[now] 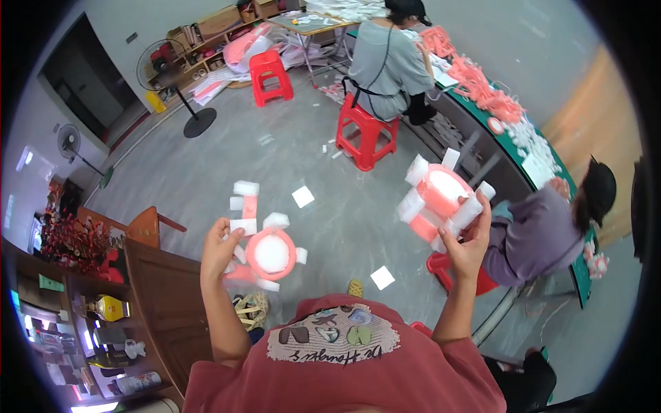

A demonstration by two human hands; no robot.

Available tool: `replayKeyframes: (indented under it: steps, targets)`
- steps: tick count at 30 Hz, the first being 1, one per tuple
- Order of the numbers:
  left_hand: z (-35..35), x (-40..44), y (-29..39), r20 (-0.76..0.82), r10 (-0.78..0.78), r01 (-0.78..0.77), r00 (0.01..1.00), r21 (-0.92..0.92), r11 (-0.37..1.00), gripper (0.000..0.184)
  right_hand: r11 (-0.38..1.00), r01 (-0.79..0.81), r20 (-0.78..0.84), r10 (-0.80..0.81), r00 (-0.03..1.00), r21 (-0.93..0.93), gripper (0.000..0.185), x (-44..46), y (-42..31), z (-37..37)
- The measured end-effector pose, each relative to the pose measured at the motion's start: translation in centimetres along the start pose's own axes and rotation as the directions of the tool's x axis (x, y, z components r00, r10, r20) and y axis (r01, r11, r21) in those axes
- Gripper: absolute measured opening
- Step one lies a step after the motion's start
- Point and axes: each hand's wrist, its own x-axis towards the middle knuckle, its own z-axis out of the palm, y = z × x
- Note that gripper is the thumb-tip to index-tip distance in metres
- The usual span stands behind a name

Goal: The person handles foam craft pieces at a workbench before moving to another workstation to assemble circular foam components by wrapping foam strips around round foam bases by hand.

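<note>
My left hand (222, 249) pinches a white block on the side of a pink and white foam piece (272, 254), which has a round white centre, a pink ring and several white blocks around it. On the right, my right hand (469, 237) grips a similar foam piece (441, 196) by its white cylinders, thumb below and fingers above. The two foam pieces are held up apart from each other over the grey floor.
Two people sit at a long green table (509, 138) strewn with pink and white foam. Red stools (367, 138), a black standing fan (199, 121) and white squares (382, 277) are on the floor. A dark wooden cabinet (162, 296) stands at left.
</note>
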Motion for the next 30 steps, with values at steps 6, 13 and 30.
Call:
replayKeyframes:
  steps: [6, 13, 30]
  targets:
    - [2.5, 6.4, 3.0, -0.104, -0.031, 0.035, 0.994, 0.039, 0.999, 0.011, 0.997, -0.05, 0.081, 0.045, 0.996, 0.065, 0.082, 9.9, 5.5, 4.3]
    - [1.2, 17.2, -0.2, -0.163, 0.045, -0.041, 0.986, 0.032, 0.999, 0.011, 0.971, -0.165, 0.221, 0.125, 0.967, 0.175, 0.083, 17.9, 12.2, 11.5]
    - [-4.4, 52.3, 8.9, -0.205, 0.158, -0.11, 0.966, 0.227, 0.968, 0.01, 0.967, -0.127, 0.186, 0.086, 0.979, 0.222, 0.082, 41.9, 20.6, 33.5]
